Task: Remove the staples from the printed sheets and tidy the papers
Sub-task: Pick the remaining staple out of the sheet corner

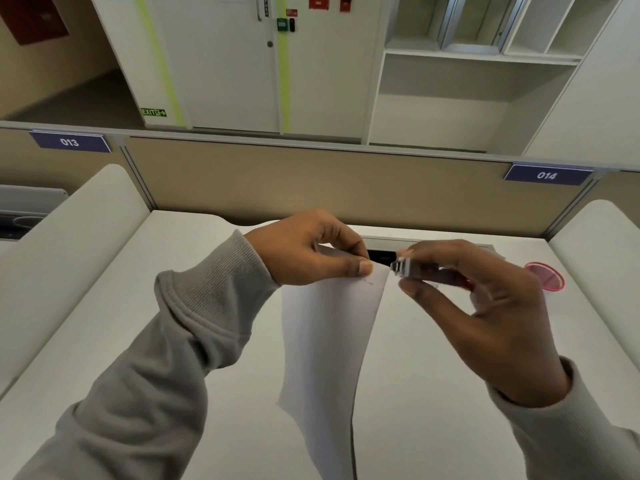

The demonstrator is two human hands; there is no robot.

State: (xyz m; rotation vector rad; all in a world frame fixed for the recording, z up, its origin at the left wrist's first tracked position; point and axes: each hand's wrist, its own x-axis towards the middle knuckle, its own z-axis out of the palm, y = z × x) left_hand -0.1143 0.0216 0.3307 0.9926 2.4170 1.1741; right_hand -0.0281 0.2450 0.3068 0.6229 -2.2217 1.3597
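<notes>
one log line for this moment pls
step: staple removal | left hand: pinches sheets at top corner | right hand: holds staple remover, tip at that corner | staple: too small to tell

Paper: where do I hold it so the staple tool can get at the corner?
Pinch the paper at its top edge, just left of the small dark marks near the corner, coming from the left, as the left hand does. The sheet hangs limp, so a close grip steadies it, and the remover in the right hand needs the right side free.
</notes>
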